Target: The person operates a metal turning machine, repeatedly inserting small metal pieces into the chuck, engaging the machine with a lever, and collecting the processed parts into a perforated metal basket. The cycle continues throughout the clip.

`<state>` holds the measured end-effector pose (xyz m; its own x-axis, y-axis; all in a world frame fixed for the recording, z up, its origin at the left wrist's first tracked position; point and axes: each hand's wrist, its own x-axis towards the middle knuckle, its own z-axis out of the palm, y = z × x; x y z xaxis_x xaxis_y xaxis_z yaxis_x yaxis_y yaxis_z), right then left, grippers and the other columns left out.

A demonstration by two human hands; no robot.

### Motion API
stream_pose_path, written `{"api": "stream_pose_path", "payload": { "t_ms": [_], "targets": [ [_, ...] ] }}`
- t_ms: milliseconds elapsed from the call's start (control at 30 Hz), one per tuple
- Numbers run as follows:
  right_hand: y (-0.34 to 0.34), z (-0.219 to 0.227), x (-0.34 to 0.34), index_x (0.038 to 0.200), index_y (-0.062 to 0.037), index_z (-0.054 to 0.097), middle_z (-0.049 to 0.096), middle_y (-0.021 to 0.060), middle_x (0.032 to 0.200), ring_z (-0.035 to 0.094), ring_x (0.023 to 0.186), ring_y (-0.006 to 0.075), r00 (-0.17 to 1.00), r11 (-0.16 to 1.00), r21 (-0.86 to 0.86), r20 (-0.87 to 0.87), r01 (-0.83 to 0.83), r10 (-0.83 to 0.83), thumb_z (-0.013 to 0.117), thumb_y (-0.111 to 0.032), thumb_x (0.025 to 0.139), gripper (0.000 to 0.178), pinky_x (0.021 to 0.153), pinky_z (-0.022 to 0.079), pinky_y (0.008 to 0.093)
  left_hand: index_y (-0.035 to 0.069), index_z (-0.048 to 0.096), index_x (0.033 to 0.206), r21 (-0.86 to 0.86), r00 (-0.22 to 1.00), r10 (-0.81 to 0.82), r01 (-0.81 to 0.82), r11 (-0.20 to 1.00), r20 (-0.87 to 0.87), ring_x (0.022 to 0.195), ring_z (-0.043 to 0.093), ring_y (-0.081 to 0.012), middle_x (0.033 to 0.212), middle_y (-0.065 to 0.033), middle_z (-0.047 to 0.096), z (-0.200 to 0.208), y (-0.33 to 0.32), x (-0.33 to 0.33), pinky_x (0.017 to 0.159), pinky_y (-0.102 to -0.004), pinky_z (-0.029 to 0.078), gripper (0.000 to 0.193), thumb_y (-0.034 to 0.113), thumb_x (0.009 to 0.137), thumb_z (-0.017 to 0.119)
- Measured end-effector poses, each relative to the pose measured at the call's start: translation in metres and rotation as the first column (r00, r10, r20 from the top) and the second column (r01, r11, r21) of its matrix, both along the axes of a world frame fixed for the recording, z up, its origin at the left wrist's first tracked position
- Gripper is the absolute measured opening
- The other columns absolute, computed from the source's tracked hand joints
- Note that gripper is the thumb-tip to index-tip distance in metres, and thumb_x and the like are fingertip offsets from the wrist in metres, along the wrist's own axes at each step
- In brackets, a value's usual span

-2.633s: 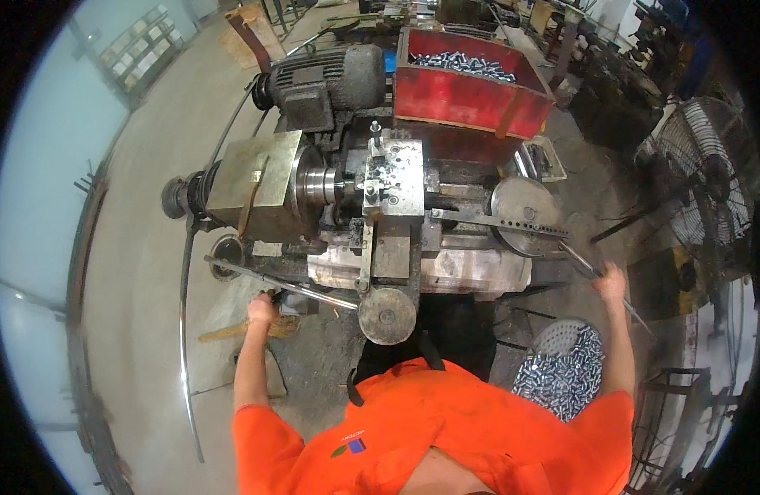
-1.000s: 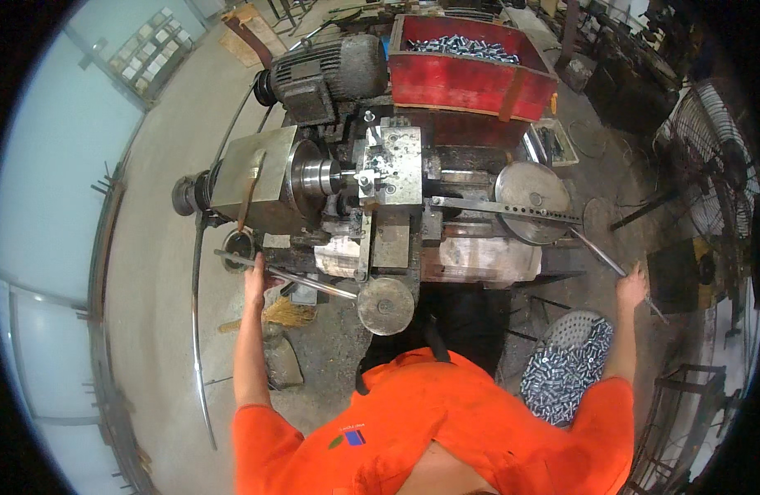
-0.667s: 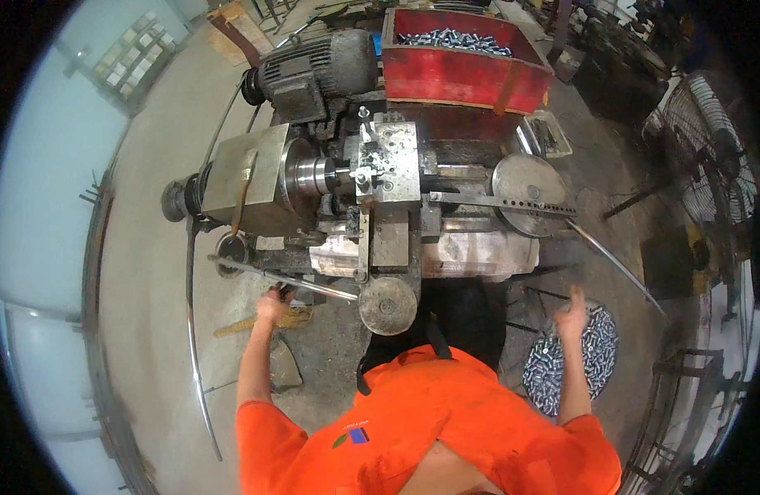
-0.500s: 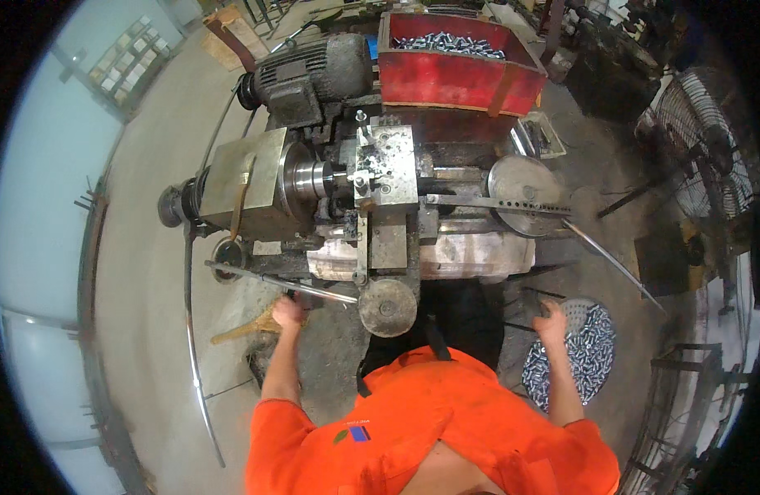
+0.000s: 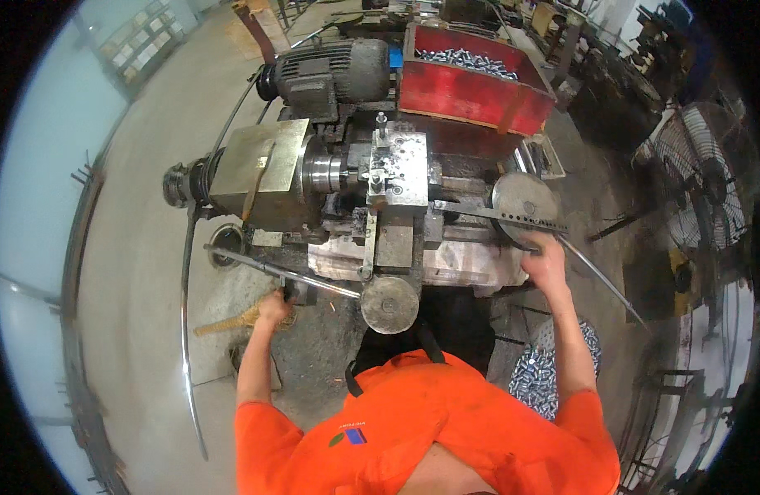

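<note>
Head view. Landmark: steel block [image 5: 404,169]. Step, as judged: hand operation at the round disc [image 5: 522,195], right of the block; the next move seemed to call for a settled right-hand grip. Right hand [image 5: 546,262]: lower right of the block, at the disc's near edge, below the perforated bar [image 5: 485,212]; fingers part-curled, hold or mere contact could not be told. Left hand [image 5: 274,308]: lower left of the block, apart from the long lever [image 5: 305,279]; fingers bent inward, contents hidden.

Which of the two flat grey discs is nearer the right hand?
The right disc, crossed by the perforated bar; the right hand is just below it in view. The other disc sits farther off, lower left.
</note>
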<state>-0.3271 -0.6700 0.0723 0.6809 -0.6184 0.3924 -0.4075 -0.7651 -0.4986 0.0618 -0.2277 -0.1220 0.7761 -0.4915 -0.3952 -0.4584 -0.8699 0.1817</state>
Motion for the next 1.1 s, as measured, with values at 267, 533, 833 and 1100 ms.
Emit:
{"api": "stream_pose_path", "payload": {
  "t_ms": [267, 533, 833, 1100],
  "targets": [
    [0.058, 0.065, 0.239, 0.084, -0.0057, 0.068, 0.063, 0.0118, 0.09, 0.053, 0.092, 0.0325, 0.815, 0.802, -0.149, -0.056, -0.578, 0.577, 0.062, -0.02, 0.055, 0.034, 0.081, 0.045, 0.039, 0.007, 0.059, 0.111, -0.437, 0.917, 0.214, -0.05, 0.898, 0.337, 0.068, 0.063, -0.0273, 0.082, -0.0162, 0.066, 0.172, 0.071, 0.011, 0.065, -0.0361, 0.049, 0.034, 0.027, 0.084, 0.059],
    [0.095, 0.049, 0.312, 0.074, -0.0006, 0.067, 0.065, 0.0215, 0.08, 0.064, 0.08, 0.0359, 0.813, 0.881, -0.033, -0.404, -0.472, 0.42, 0.057, -0.018, 0.057, 0.027, 0.078, 0.05, 0.0413, 0.003, 0.062, 0.099, -0.398, 0.77, 0.5, -0.346, 0.85, 0.397, 0.067, 0.064, -0.0248, 0.068, -0.0113, 0.063, 0.181, 0.191, -0.01, 0.061, -0.0373, 0.048, 0.033, 0.033, 0.085, 0.057],
    [0.09, 0.046, 0.309, 0.076, -0.0007, 0.067, 0.065, 0.0214, 0.078, 0.064, 0.079, 0.0347, 0.847, 0.888, -0.056, -0.334, -0.456, 0.413, 0.059, -0.018, 0.058, 0.026, 0.076, 0.051, 0.0421, 0.005, 0.063, 0.083, -0.189, 0.703, 0.501, -0.476, 0.859, 0.504, 0.074, 0.062, -0.0357, 0.073, -0.0161, 0.063, 0.168, 0.16, -0.001, 0.067, -0.0448, 0.048, 0.042, 0.047, 0.077, 0.061],
    [0.097, 0.059, 0.313, 0.08, -0.0026, 0.068, 0.066, 0.0185, 0.085, 0.065, 0.082, 0.0328, 0.797, 0.873, 0.004, -0.407, -0.487, 0.447, 0.06, -0.018, 0.06, 0.027, 0.078, 0.051, 0.0394, 0.002, 0.06, 0.084, -0.288, 0.657, 0.637, -0.57, 0.77, 0.403, 0.081, 0.061, -0.0384, 0.081, -0.02, 0.064, 0.173, 0.109, -0.063, 0.072, -0.0467, 0.047, 0.041, 0.041, 0.072, 0.061]
  ]
}}
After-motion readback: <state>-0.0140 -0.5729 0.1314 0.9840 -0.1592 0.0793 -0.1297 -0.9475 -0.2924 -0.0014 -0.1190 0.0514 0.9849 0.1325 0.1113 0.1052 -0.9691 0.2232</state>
